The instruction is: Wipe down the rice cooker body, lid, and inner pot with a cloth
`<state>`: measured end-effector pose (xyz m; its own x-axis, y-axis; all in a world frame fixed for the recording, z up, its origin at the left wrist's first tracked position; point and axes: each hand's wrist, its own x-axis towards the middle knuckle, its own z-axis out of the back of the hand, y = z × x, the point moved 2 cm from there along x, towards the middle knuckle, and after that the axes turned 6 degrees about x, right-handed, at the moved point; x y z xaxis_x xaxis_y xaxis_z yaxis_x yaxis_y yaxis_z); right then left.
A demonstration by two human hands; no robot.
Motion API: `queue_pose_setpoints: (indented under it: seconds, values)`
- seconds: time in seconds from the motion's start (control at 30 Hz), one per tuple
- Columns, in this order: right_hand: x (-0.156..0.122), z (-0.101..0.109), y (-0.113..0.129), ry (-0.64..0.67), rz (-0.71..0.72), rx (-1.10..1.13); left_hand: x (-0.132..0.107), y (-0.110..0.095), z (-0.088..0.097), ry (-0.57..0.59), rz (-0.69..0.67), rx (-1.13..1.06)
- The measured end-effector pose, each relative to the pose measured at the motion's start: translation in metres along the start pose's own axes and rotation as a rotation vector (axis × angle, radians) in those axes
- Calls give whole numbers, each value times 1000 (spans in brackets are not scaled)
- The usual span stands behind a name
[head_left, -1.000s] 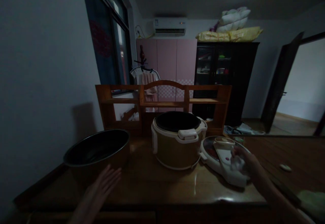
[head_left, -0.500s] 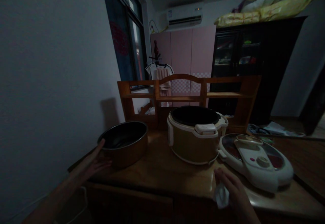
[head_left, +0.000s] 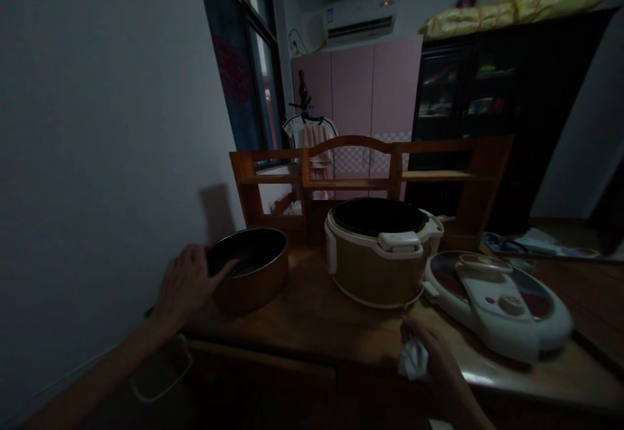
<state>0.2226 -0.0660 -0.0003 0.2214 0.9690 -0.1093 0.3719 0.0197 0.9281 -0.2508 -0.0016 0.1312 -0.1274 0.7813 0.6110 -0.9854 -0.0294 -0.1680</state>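
My left hand (head_left: 188, 282) is at the left side of a brown inner pot (head_left: 253, 285) with a dark inside. Its thumb stretches out over the near rim, apart from the fingers; whether it touches the pot I cannot tell. In my right hand (head_left: 431, 345), low in front of the cooker, a crumpled white cloth (head_left: 414, 360) hangs from closed fingers. The electric cooker body (head_left: 373, 277), cream and gold, stands lidless in the middle of the wooden table. To its right lies the white lid (head_left: 507, 306) with its clear panels and a knob.
Behind the cooker rises a wooden shelf rack (head_left: 351, 184). A bare wall (head_left: 121, 157) borders the table on the left. The wooden tabletop (head_left: 307, 319) ends at a front edge near me. Pink and dark cabinets (head_left: 351, 92) stand farther back.
My left hand has risen from beside the pot, its thumb now over the rim. My right hand with the cloth has shifted slightly left. The view has tilted a little.
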Motion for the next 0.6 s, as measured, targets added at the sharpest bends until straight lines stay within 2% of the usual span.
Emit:
queue_pose_setpoints:
  seconds: [0.03, 0.1, 0.17, 0.23, 0.3, 0.43, 0.5, 0.6]
  values:
    - [-1, -1, 2, 12, -38, 62, -1, -11, -5, 7, -135, 90]
    - [-6, -7, 7, 53, -135, 195, -2, -33, -19, 153, -330, 189]
    - [-13, -14, 14, 175, -247, 328, 2, -51, -33, 333, -349, 250]
    - [-22, -19, 21, 319, -330, 421, 10, -62, -42, 415, -313, 274]
    - [-29, -20, 25, 419, -385, 492, 18, -69, -48, 426, -297, 257]
    - [-34, -15, 23, 475, -432, 631, 25, -74, -47, 395, -313, 197]
    - [-34, -12, 18, 485, -432, 633, 28, -76, -40, 346, -300, 160]
    - [-32, -12, 12, 484, -422, 593, 37, -77, -20, 238, -162, 70]
